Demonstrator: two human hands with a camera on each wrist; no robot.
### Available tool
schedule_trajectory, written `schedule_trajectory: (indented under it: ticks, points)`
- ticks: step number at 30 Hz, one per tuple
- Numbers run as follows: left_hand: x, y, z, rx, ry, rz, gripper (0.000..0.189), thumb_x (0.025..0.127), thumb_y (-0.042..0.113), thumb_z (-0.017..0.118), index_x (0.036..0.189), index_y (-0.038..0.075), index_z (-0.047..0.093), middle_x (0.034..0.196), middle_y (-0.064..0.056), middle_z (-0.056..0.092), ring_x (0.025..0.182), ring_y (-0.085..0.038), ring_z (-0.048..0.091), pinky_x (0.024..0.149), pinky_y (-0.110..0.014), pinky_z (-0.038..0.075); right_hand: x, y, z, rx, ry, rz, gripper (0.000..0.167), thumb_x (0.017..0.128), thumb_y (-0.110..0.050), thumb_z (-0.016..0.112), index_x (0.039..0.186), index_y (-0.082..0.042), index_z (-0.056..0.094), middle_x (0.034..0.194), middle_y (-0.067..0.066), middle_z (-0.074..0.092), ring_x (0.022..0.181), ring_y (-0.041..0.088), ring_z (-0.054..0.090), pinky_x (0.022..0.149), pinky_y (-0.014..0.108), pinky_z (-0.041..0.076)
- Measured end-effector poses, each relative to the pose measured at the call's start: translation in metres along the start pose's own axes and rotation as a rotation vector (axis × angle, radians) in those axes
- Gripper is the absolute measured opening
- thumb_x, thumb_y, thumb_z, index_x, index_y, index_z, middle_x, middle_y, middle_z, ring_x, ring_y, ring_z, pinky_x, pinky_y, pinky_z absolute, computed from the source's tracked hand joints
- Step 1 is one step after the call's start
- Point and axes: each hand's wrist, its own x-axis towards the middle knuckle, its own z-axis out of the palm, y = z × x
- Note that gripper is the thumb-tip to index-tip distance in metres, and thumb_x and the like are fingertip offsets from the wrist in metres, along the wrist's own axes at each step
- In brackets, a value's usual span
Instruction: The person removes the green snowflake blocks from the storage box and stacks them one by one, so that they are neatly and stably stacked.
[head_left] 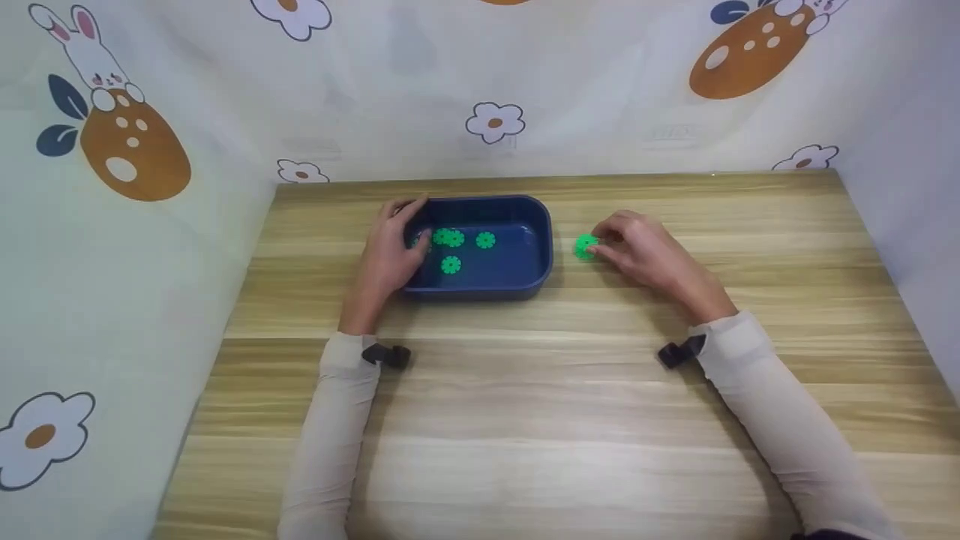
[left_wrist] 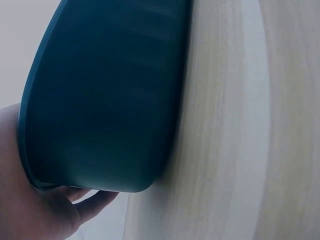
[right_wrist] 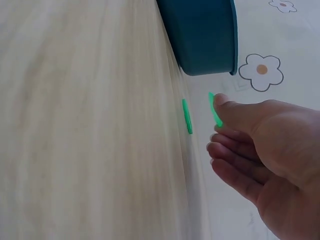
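Note:
A dark blue plastic bin stands on the table, with several green notched snowflake discs lying on its floor. My left hand grips the bin's left end, thumb over the rim and fingers along the outside. To the right of the bin, my right hand pinches one green snowflake disc between thumb and fingertips. Below that disc, a second green snowflake disc lies flat on the wood. In the head view these two overlap.
The wood-grain table runs back to a wall covering printed with flowers and rabbits. Similar covering hangs at the left, and a plain pale panel borders the right side. A black wrist camera sits at the right cuff.

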Motion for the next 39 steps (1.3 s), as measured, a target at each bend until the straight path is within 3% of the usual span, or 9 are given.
schedule_trajectory:
  ticks: [3, 9, 39]
  points:
    - [0.000, -0.002, 0.001, -0.007, 0.011, 0.025, 0.058, 0.103, 0.017, 0.070, 0.159, 0.016, 0.056, 0.159, -0.015, 0.050, 0.150, -0.033, 0.049, 0.129, -0.052, 0.039, -0.001, 0.003, 0.001, -0.005, -0.039, 0.014, 0.026, 0.101, -0.024, 0.079, 0.112, -0.001, 0.079, 0.109, 0.015, 0.075, 0.099, 0.029, 0.070, 0.089, 0.046, 0.059]
    - [0.000, -0.003, 0.002, -0.004, -0.002, 0.012, 0.058, 0.105, 0.019, 0.068, 0.161, 0.019, 0.053, 0.161, -0.014, 0.049, 0.151, -0.034, 0.048, 0.129, -0.054, 0.038, -0.002, 0.007, 0.002, -0.012, -0.076, 0.008, 0.026, 0.100, -0.025, 0.080, 0.113, -0.002, 0.079, 0.109, 0.013, 0.075, 0.101, 0.028, 0.071, 0.091, 0.046, 0.060]
    - [-0.002, -0.002, 0.004, 0.005, 0.012, 0.021, 0.060, 0.103, 0.018, 0.070, 0.161, 0.019, 0.054, 0.161, -0.014, 0.049, 0.152, -0.032, 0.048, 0.129, -0.052, 0.038, -0.001, 0.009, 0.003, -0.044, -0.130, -0.030, 0.033, 0.097, -0.020, 0.083, 0.124, -0.001, 0.078, 0.118, 0.014, 0.074, 0.105, 0.029, 0.069, 0.094, 0.046, 0.059]
